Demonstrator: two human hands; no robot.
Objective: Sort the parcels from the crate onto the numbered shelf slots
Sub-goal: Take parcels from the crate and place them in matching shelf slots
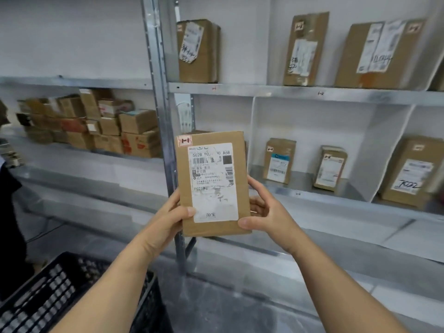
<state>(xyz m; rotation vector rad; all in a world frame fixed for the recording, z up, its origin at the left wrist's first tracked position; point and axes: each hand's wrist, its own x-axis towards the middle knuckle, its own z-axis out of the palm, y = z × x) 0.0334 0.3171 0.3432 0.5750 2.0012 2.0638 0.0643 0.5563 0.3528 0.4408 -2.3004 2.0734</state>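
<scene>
I hold a flat brown cardboard parcel [212,183] upright in front of the metal shelf [288,92]. Its white shipping label faces me, and a small red-marked sticker sits at its top left corner. My left hand [171,218] grips its lower left edge, thumb on the front. My right hand [264,212] grips the lower right edge, fingers behind. The black plastic crate [48,299] is at the bottom left, its inside hidden by my left arm.
White dividers split the right shelf into slots holding standing parcels [280,161] [198,51] [306,49]. A shelf at the left carries a pile of small boxes [96,126]. A grey upright post [159,92] stands between the two racks. A dark figure shows at the left edge.
</scene>
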